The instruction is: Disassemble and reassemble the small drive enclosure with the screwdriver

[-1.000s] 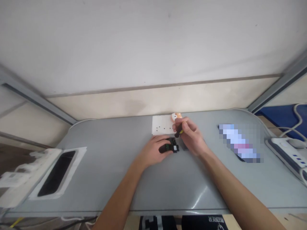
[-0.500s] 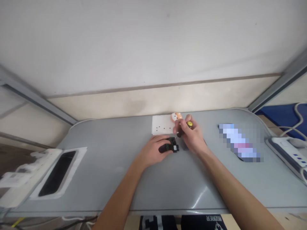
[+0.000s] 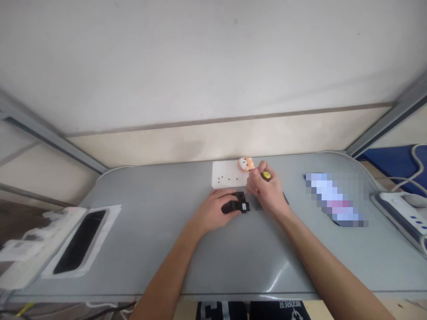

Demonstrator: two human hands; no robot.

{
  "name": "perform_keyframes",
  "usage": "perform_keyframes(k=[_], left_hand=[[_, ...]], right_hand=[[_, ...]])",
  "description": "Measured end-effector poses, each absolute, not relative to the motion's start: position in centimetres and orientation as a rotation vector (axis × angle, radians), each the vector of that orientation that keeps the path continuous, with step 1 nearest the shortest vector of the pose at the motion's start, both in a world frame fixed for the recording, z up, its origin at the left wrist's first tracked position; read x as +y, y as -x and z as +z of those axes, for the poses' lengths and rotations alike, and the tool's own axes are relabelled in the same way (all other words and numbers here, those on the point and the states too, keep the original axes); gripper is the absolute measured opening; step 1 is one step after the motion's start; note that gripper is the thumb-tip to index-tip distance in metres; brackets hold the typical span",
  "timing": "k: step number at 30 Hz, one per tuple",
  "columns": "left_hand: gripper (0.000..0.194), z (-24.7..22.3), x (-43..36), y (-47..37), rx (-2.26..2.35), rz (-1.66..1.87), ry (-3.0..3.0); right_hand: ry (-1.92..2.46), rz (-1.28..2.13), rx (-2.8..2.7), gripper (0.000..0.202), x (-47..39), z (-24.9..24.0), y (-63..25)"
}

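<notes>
A big pale wall stands behind a long grey bench. On the left of the bench, a dark phone lies on white paper. Near the middle, close to the wall, is a white sheet. Just in front of that sheet, on the bench, is the black gadget. It looks light, hard and easy to break in its little parts, so holding it by its outer sides seems best. The left hand does that: its grip is a bit spread, pinching the gadget between fingers and thumb. The right hand has its grip curled tight round a small screwdriver. I can't tell if its tip touches the gadget. An orange and white toy sits at the sheet's corner. Tiny dark bits lie on the sheet.
</notes>
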State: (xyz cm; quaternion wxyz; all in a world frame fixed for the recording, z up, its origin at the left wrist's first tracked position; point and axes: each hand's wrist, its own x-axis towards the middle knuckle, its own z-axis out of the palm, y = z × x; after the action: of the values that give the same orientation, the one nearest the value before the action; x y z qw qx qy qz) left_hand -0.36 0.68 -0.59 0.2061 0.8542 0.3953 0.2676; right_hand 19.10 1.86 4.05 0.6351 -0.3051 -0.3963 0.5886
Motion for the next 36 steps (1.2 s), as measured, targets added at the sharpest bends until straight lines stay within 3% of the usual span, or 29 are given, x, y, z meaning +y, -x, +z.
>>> perform_keyframes(k=[8,13,22,26,36], left_hand=[[0.027,-0.73,0.85,0.40,1.090,0.767,-2.403],[0.027,-0.74,0.85,0.41,1.093,0.751,-2.415],[0.025,-0.72,0.90,0.40,1.109,0.751,-2.428],[0.026,-0.54,0.90,0.35,1.104,0.740,-2.423],[0.026,-0.77,0.88,0.26,1.111,0.785,-2.421]], right_hand=[[0.669,1.359,-1.011,0.032,1.72,4.57,-19.02],[0.831,1.249,-0.973,0.050,1.52,4.60,-18.76],[0.713,1.338,-0.996,0.031,1.48,4.85,-18.91],[0.759,1.294,-0.921,0.045,1.69,4.44,-19.01],[0.743,1.294,-0.896,0.035,1.87,4.38,-18.91]])
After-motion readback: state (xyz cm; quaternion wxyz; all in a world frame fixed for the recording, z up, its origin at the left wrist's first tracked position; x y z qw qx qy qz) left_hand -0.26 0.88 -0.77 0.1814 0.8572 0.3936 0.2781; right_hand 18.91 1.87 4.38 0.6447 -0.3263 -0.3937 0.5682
